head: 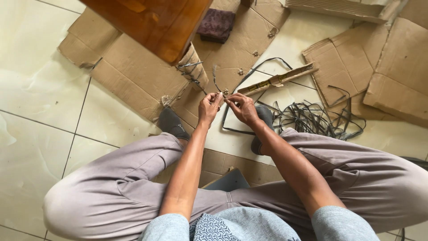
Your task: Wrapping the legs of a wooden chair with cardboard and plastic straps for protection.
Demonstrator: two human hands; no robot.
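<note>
both forearms reach forward between the knees; left hand [209, 106] and right hand [241, 107] meet, fingers pinched shut on a thin dark strip [216, 82] above the cardboard [133, 76].

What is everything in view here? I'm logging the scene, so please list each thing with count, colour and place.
strip: one, dark grey, pinched between both hands
loose strips: a tangle, dark grey, floor at right
cardboard sheets: several, brown, spread on floor
wooden furniture: one, orange-brown, top centre
cloth: one, dark purple, top centre
spirit level: one, tan, behind the hands
floor tiles: cream
left hand: on the strip
right hand: on the strip
</note>
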